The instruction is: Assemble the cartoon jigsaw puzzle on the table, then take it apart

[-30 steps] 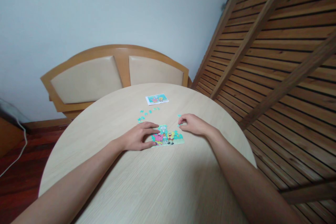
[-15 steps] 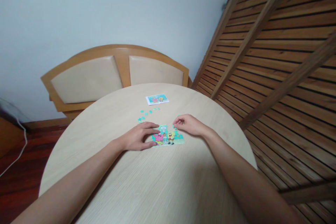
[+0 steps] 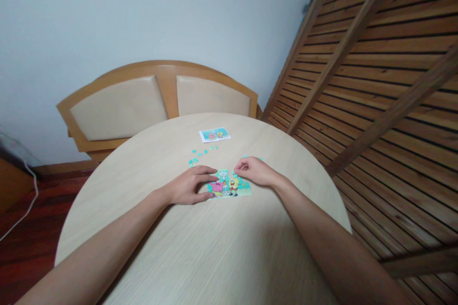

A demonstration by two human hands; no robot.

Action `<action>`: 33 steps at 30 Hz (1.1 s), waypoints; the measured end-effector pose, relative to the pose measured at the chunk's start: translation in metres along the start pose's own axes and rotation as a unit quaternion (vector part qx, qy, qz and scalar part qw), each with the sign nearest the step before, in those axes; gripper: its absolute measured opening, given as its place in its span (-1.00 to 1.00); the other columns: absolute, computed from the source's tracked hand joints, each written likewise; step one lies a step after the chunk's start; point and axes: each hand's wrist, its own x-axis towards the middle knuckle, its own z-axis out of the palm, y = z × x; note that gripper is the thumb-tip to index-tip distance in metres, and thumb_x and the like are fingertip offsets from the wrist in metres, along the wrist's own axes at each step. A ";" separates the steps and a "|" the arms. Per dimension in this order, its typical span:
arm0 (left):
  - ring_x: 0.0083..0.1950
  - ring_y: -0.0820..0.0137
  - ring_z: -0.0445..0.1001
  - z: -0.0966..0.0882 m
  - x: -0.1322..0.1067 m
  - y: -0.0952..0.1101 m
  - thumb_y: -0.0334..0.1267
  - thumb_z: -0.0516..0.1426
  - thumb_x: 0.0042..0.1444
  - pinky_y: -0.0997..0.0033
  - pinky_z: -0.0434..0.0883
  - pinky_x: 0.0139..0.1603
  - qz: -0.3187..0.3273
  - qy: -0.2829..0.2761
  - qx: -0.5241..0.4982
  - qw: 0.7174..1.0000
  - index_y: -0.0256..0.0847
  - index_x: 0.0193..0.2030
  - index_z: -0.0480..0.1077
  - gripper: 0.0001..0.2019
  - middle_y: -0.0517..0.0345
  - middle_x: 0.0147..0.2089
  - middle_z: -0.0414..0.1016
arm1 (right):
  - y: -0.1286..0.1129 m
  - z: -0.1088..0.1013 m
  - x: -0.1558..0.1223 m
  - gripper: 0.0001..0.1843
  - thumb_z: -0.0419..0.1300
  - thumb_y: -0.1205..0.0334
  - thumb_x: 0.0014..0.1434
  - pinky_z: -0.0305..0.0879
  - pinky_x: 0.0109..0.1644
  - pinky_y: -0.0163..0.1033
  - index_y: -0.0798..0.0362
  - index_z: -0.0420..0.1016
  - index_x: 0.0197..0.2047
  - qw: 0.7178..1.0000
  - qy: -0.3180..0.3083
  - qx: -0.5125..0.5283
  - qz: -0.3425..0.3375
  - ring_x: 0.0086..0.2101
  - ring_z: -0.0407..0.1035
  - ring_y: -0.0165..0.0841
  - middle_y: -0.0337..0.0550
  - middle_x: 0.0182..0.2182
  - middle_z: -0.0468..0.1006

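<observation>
A partly assembled jigsaw puzzle with cartoon figures on a turquoise ground lies on the round table. My left hand rests on its left side with the fingers spread, covering that edge. At the puzzle's upper right, my right hand pinches a small turquoise puzzle piece between thumb and fingertips. The piece is just above or touching the puzzle; I cannot tell which. Several loose puzzle pieces lie beyond my left hand, and a few more show behind my right hand.
A picture card with the same cartoon scene lies towards the far side of the pale round table. Behind the table stands a wooden bench back with cream panels. A slatted wooden panel leans along the right.
My right hand has shifted slightly left with the piece, closer to the puzzle's top edge. The left hand stays in place on the puzzle.
</observation>
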 end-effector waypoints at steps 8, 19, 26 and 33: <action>0.27 0.10 0.39 0.000 -0.002 -0.001 -0.01 0.18 0.27 0.05 0.35 0.29 -0.006 0.000 0.001 1.000 -0.15 0.23 0.43 -0.54 -0.13 0.29 0.38 | -0.004 0.000 -0.001 -0.90 0.28 0.26 0.14 0.37 -0.28 -0.32 0.11 0.60 -0.32 0.998 0.013 -0.055 0.006 -0.37 0.49 -0.36 -0.14 -0.40 0.65; 0.28 0.11 0.38 0.001 -0.001 -0.003 0.01 0.18 0.27 0.07 0.34 0.30 -0.003 -0.005 0.009 1.000 -0.16 0.23 0.43 -0.53 -0.14 0.30 0.37 | 0.004 -0.001 -0.002 -0.89 0.27 0.24 0.10 0.29 -0.33 -0.33 0.09 0.61 -0.34 0.995 0.010 -0.103 -0.008 -0.39 0.48 -0.36 -0.17 -0.42 0.64; 0.28 0.09 0.38 0.001 -0.001 -0.002 0.00 0.20 0.26 0.03 0.34 0.30 -0.005 -0.002 0.002 1.000 -0.15 0.22 0.43 -0.54 -0.13 0.30 0.38 | 0.001 -0.003 -0.004 -0.90 0.29 0.26 0.08 0.24 -0.35 -0.34 0.08 0.61 -0.33 0.993 0.011 -0.118 -0.029 -0.41 0.45 -0.38 -0.19 -0.44 0.62; 0.27 0.09 0.39 0.001 -0.002 -0.003 0.00 0.20 0.26 0.03 0.35 0.30 0.000 0.001 -0.010 1.000 -0.14 0.22 0.43 -0.54 -0.13 0.29 0.39 | 0.014 -0.029 -0.005 -0.83 0.23 0.24 0.19 0.26 -0.28 -0.30 0.08 0.64 -0.24 0.981 0.097 -0.170 -0.009 -0.37 0.45 -0.35 -0.12 -0.33 0.65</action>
